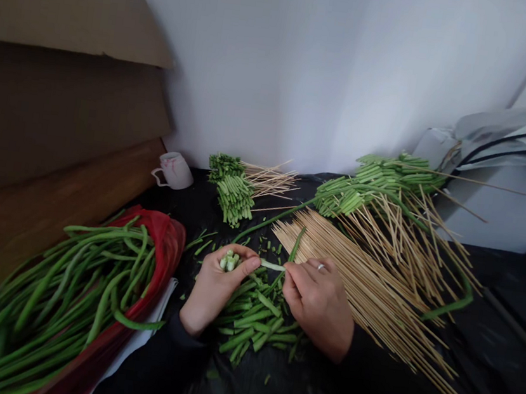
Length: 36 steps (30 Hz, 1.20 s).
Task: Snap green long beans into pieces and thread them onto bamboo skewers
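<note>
Bridging both hands (pixel 218 287) (pixel 319 303): bean piece (pixel 272 266)

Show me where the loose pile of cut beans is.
In the head view, the loose pile of cut beans lies low in the centre, between the left hand and right hand, right of the red bag and left of the bare sticks.

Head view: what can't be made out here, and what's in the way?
In the head view:
Cut bean pieces: length hidden; the left hand covers all but their ends.
Pale strip: its far end is hidden by the right hand.
Red bag: cut off by the bottom edge; long beans hide its inside.
Mug: marking too small to read.
Cardboard box: cut off by the left edge.
</note>
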### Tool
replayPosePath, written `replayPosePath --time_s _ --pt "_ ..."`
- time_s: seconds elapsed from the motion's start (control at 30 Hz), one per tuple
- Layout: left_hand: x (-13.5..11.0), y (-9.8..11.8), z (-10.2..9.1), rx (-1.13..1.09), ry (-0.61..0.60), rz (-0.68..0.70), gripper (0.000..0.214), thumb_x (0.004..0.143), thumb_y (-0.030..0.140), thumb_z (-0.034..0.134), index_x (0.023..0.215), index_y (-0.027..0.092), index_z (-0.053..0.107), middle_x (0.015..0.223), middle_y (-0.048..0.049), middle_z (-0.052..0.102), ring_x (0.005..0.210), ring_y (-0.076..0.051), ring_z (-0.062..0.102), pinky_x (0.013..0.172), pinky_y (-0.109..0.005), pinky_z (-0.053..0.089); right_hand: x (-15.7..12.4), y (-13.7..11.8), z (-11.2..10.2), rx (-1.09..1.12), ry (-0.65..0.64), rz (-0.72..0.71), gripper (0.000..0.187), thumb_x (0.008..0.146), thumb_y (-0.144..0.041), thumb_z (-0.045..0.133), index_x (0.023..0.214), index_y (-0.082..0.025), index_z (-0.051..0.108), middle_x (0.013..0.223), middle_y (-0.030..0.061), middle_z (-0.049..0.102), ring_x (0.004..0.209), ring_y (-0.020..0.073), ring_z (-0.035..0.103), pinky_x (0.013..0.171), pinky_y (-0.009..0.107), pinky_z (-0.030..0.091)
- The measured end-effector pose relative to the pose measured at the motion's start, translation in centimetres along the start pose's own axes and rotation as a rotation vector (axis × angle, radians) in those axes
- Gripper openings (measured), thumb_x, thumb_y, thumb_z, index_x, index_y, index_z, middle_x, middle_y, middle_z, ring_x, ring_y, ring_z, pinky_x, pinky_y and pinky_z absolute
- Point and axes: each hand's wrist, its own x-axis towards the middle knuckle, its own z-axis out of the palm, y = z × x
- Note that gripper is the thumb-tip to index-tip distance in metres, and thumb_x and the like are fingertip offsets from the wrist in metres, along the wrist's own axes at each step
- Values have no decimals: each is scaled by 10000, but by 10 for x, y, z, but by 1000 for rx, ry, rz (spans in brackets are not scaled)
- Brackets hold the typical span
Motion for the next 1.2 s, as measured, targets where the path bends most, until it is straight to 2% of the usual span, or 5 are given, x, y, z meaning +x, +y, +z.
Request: replayPosePath --time_s 0.2,0.33,0.57,0.83,1.2 --pt "-10 -5 2 450 -54 507 168 843 261 684 985 178 716 836 -42 675 768 -160 627 732 -263 477 0 0 0 -74 28 -76 207 863 -106 515 722 -149 661 582 27 579 648 198 528 716 365 335" --pt "-13 -12 4 622 -134 665 207 894 221 612 1084 177 679 884 -57 671 796 -169 639 739 -272 496 -3 -3 0 -64 20 -154 177 872 -127 524 774 -127 672 625 42 588 684 211 523 711 373 345" --pt "-15 -6 4 679 -147 730 127 907 207 591 992 178 681 780 -29 649 716 -150 625 672 -254 485 -4 -7 0 -19 31 -204 180 871 -137 515 860 -91 689 659 57 590 706 221 506 716 378 380" --pt "-16 -4 5 606 -129 760 92 883 195 626 944 173 691 742 -27 652 700 -151 627 646 -248 480 -2 -10 -1 319 -41 155 214 802 -104 482 720 -162 671 625 36 614 651 179 541 653 311 383" --pt "-14 0 4 322 -96 602 70 809 203 722 876 189 736 747 -31 695 668 -142 644 629 -242 501 12 3 -13 1127 -463 620 183 869 -254 524 807 -166 672 630 -4 676 595 122 586 602 244 448"
